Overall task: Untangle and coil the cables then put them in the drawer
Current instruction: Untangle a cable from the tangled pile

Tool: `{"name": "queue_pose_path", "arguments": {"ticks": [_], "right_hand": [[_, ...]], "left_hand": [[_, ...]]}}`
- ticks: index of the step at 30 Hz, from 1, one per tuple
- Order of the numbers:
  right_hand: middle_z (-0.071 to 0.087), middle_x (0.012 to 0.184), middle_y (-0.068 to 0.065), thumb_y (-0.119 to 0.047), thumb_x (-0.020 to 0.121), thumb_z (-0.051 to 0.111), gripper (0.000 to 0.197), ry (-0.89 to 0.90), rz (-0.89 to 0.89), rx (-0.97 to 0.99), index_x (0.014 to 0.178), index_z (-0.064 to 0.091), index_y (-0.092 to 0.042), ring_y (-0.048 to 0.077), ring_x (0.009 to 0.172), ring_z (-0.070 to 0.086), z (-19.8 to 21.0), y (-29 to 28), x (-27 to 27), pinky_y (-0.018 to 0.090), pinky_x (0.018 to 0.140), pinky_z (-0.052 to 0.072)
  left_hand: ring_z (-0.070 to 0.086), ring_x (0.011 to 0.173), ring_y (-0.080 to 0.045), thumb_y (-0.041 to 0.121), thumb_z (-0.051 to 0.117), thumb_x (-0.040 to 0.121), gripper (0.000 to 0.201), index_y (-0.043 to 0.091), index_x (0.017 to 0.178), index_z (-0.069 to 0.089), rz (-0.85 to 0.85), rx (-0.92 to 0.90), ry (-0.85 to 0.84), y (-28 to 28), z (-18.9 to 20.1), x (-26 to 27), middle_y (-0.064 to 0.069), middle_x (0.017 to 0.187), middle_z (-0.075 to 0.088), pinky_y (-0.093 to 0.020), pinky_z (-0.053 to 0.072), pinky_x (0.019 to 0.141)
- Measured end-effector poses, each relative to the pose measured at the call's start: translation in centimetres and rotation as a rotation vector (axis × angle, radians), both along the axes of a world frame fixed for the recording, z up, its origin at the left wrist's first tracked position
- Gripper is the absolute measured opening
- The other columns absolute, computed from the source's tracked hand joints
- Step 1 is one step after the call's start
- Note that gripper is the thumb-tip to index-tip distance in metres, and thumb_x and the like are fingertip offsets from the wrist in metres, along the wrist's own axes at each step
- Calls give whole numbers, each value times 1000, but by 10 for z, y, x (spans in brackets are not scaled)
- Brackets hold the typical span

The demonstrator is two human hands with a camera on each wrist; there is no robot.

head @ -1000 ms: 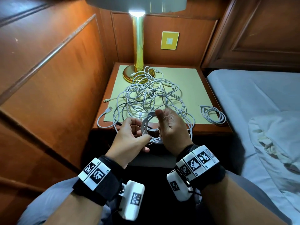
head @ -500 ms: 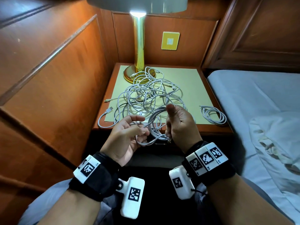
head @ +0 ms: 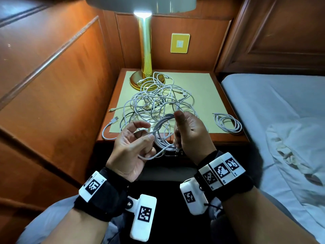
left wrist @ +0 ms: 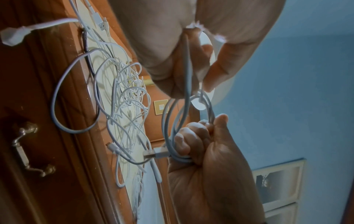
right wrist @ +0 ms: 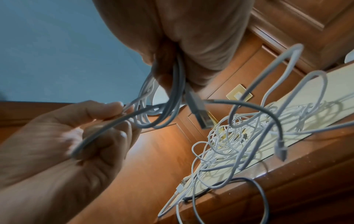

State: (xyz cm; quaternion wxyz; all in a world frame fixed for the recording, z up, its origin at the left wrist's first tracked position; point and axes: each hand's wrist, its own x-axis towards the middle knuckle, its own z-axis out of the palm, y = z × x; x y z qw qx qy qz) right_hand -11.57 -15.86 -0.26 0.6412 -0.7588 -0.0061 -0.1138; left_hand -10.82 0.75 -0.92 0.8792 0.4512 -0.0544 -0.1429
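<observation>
A half-wound white cable coil [head: 162, 133] hangs between my hands in front of the nightstand. My right hand [head: 177, 136] grips the loops in its curled fingers, thumb up; the right wrist view shows the strands [right wrist: 173, 91] leaving its fist, with a USB plug [right wrist: 199, 112] sticking out. My left hand [head: 148, 132], palm up, pinches the coil's loose tail [head: 149, 156] between thumb and forefinger. A big tangle of white cables [head: 158, 101] lies on the nightstand top behind the hands. One finished small coil [head: 227, 123] lies at its right front corner.
A brass lamp [head: 146, 55] stands at the back of the nightstand [head: 226, 138], with cable ends over its base. The drawer front with a metal handle [left wrist: 28, 149] sits below the top, drawer closed. Wood panelling runs along the left, and a bed [head: 272, 106] is on the right.
My left hand has turned palm up and drawn the cable's tail out from the coil. My right hand has lifted slightly with the loops still in it.
</observation>
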Motion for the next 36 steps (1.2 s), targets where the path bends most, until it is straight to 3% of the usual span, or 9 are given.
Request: {"name": "queue_pose_path", "arguments": {"ticks": [5,8,12,17,20,22,26,32,36], "right_hand": [[48,56,-1,-63,92,42,39,-93,-70,-312,77,51,-28,15,52,49,-4,-4,1,33,54,41],[45,59,-4,-61,93,40,48,-170,-125,-469,83,57,-17,12,59,47,-5,-11,1,29,57,38],[46,59,-2,-59,96,41,52,-193,-192,-470,87,56,-10,12,55,46,-3,-21,2,20,49,35],[43,57,10,-43,97,45,42,-227,-332,-414,82,48,-4,10,51,40,8,-42,1,14,42,29],[49,60,19,-52,98,43,44,-213,-401,-348,82,46,-11,16,47,38,4,-47,2,24,45,34],[45,56,3,-60,97,41,47,-165,-369,-160,82,44,-15,19,47,39,2,-45,3,33,45,36],[43,61,-10,-37,105,40,25,-56,-204,198,88,45,-19,9,52,38,0,-35,1,23,50,36],[63,71,2,-35,102,47,26,36,16,-118,90,49,-12,20,64,56,-13,-29,2,37,67,48],[57,57,-2,-31,102,51,25,202,165,-150,85,53,-13,13,50,51,-15,-23,0,31,55,43]], "left_hand": [[21,39,-6,1,65,75,25,13,95,57,-74,182,33,6,0,4,0,58,29,-14,22,38],[23,38,-5,0,67,73,30,10,100,59,-148,230,65,9,-1,5,0,60,32,-13,25,37],[29,43,-9,-3,65,73,42,2,113,55,-112,142,59,9,-4,7,-1,57,35,-25,43,43],[28,41,-7,1,69,88,18,4,103,61,-74,329,-18,15,-6,9,-5,62,44,-14,21,38],[38,45,-9,5,68,91,8,13,91,67,6,530,-166,15,-14,10,-7,69,58,-19,29,38],[51,58,-9,12,68,87,10,21,89,72,93,802,-391,14,-21,10,-1,79,65,-20,43,53],[60,89,-10,0,63,85,37,27,107,75,7,1030,-762,9,-31,5,4,97,61,-16,45,79],[69,88,-11,-15,64,85,35,11,102,78,-46,843,-1003,-2,-24,-9,-1,97,68,-23,55,79],[65,75,-11,14,80,84,10,12,87,71,159,820,-937,2,-16,-5,4,86,66,-28,54,69]]}}
